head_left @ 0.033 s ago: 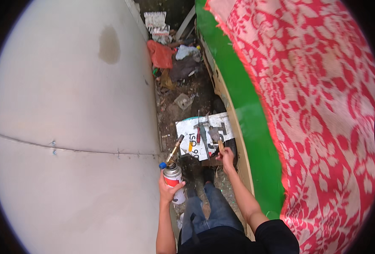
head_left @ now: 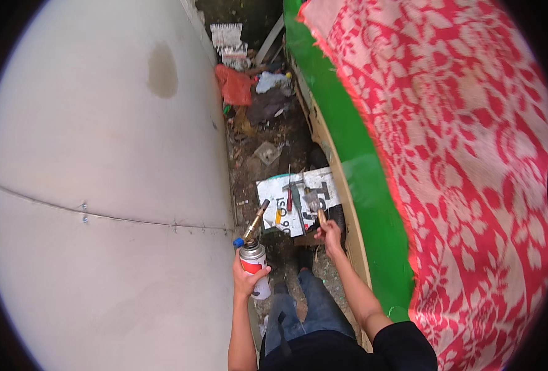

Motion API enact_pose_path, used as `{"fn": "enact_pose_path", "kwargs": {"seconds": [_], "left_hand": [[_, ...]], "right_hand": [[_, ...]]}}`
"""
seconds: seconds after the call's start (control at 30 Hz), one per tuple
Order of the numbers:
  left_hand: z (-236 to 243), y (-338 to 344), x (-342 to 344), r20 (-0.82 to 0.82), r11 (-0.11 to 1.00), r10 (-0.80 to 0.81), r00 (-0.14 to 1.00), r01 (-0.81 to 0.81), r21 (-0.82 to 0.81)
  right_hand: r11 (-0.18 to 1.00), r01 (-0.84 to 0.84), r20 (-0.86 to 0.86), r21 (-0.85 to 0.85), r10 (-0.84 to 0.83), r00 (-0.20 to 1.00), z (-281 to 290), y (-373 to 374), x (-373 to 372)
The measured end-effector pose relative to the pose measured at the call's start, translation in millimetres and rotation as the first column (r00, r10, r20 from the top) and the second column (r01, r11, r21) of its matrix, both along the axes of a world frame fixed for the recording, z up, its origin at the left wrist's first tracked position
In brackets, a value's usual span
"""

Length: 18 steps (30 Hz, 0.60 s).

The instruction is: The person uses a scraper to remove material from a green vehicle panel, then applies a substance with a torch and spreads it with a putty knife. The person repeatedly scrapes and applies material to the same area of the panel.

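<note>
Low in the view my left hand grips a white-and-red gas canister fitted with a brass torch head and blue knob, its nozzle pointing up and forward. My right hand holds the wooden handle of a scraper, whose flat blade is above a white board with dark markings. On that board lie a red-handled screwdriver and a hammer-like tool.
A pale metal panel fills the left. At right, a green edge borders red floral cloth. The narrow gap between holds an orange bag and scattered debris. My legs are below.
My right hand and the scraper sit very slightly lower and further left in the view. Both hands keep their hold, and the scene shifts only a little.
</note>
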<state>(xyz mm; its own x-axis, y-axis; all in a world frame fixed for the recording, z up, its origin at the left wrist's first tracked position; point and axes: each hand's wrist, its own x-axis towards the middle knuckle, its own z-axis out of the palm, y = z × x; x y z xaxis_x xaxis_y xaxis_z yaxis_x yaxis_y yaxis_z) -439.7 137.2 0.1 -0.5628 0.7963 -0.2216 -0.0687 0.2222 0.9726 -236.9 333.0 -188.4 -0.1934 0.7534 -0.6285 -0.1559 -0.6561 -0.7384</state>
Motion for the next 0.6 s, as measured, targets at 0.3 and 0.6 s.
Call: {"fn": "enact_pose_path", "kwargs": {"seconds": [0.3,0.6], "left_hand": [[9.2,-89.0,26.9,-0.055,0.993,-0.093,0.994,0.096,0.066],[14.6,-203.1,90.1,0.201,0.992,-0.110,0.973,0.094,0.089]], "right_hand": [[0.991,-0.062,-0.277,-0.122,0.026,0.961,98.7,-154.0,79.0],[0.980,-0.021,-0.246,-0.198,-0.029,0.969,148.9,-304.0,160.1]]}}
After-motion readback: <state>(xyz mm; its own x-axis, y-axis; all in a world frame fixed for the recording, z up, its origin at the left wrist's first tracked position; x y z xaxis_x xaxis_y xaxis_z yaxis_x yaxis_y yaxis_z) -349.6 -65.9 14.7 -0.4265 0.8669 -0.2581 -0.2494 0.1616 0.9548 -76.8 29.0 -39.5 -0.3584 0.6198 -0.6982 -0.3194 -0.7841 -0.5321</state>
